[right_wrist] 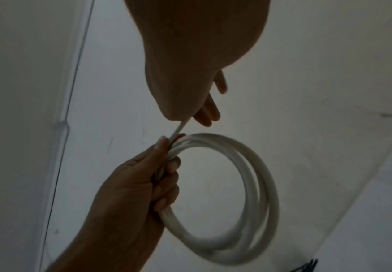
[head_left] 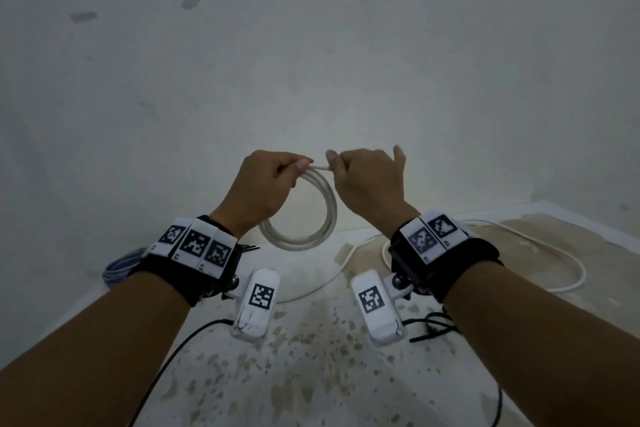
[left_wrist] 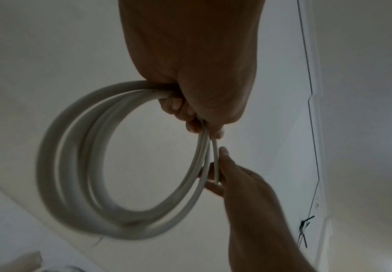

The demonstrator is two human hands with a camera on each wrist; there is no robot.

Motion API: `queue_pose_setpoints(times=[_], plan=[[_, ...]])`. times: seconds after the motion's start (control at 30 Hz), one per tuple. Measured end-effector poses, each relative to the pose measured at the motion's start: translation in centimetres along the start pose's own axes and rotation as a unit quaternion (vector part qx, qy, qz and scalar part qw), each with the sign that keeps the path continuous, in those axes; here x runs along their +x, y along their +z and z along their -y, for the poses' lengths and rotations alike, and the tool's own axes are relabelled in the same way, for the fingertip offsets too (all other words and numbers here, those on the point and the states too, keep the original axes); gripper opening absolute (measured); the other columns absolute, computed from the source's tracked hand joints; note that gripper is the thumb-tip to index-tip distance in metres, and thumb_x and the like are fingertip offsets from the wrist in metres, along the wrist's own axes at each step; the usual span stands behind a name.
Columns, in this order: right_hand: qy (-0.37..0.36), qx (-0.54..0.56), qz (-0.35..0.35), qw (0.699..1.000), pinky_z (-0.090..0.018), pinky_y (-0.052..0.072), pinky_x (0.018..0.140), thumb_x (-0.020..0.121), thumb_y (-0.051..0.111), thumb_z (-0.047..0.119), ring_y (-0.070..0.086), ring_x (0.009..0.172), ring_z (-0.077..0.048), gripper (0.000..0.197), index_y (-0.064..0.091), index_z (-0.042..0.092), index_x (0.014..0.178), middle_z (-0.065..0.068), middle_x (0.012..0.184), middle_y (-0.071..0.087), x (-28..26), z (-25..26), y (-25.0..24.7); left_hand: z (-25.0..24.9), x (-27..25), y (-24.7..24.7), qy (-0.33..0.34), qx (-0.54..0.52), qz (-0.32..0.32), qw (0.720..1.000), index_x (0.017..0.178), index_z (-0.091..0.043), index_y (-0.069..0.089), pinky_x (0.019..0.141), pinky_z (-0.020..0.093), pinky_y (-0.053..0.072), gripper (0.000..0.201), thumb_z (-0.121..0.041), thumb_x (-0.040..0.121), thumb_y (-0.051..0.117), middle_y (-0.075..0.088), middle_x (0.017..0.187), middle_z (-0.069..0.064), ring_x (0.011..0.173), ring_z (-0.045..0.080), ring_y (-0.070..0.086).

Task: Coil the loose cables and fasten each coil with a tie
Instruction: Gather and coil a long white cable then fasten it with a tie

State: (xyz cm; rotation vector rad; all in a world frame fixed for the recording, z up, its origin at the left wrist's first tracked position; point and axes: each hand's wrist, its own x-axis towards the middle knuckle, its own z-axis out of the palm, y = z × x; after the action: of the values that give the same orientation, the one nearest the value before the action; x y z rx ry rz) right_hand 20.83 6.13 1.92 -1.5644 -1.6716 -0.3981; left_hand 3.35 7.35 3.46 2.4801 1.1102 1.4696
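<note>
A white cable coil [head_left: 304, 215] is held up in the air above the surface [head_left: 311, 357], in front of a pale wall [head_left: 311, 45]. The left hand [head_left: 263, 184] is closed tight around the top of the coil: in the left wrist view its fingers [left_wrist: 178, 108] are seen curled round the bundled loops, with the thumb pressed over them, and the loops hang below this grip as a round ring of several turns. The right hand [head_left: 367, 180] is set just beside the left, almost touching it. A single strand of the same cable [left_wrist: 216, 160] is pinched between its thumb and forefinger, while its other fingers [right_wrist: 210, 112] are held looser and partly extended. The strand runs straight across the short gap from one grip into the other.

Below and behind the right hand, a loose length of white cable [head_left: 540, 253] lies in a wide curve on the surface. Below the left wrist, a blue bundle [head_left: 121, 265] is seen at the edge of the surface. Black ties [head_left: 436, 326] lie under the right wrist.
</note>
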Motion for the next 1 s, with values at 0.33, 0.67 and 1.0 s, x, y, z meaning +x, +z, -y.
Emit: queue_pose_setpoints(times=[0.33,0.67,1.0], plan=[[-0.062,-0.072,0.094,0.991,-0.031,0.035,0.061,0.103,0.024,0.052,0.046,0.062,-0.024,0.057,0.051,0.015,0.069,0.001,0.06,0.04,-0.7,0.2,-0.9,1.0,-1.3,0.8,-0.097,-0.1,-0.11,0.984,0.097,-0.015,0.075,0.05,0.017,0.036,0.023,-0.022,0.1,0.053,0.056,0.063,-0.002,0.047,0.003,0.043],[-0.121,-0.156,0.026,0.98,-0.041,0.03,0.075,0.098,0.011,0.061,0.045,0.073,-0.023,0.069,0.058,0.018,0.071,-0.001,0.059,0.054,-2.2,1.4,0.7,1.0,-2.2,2.6,-0.185,-0.214,-0.228,0.932,0.087,-0.022,0.075,0.055,0.03,0.036,0.026,-0.025,0.099,0.052,0.054,0.065,0.0,0.054,0.014,0.041],[0.111,0.609,0.239,0.748,-0.056,0.059,0.066,0.1,0.054,0.026,0.047,0.046,-0.017,0.032,0.058,-0.006,0.099,-0.004,0.056,0.046,-3.7,0.8,3.0,1.7,-3.6,3.8,-0.191,-0.22,-0.286,0.913,0.077,-0.031,0.074,0.058,0.034,0.036,0.032,-0.025,0.099,0.051,0.052,0.058,-0.01,0.056,0.014,0.043]])
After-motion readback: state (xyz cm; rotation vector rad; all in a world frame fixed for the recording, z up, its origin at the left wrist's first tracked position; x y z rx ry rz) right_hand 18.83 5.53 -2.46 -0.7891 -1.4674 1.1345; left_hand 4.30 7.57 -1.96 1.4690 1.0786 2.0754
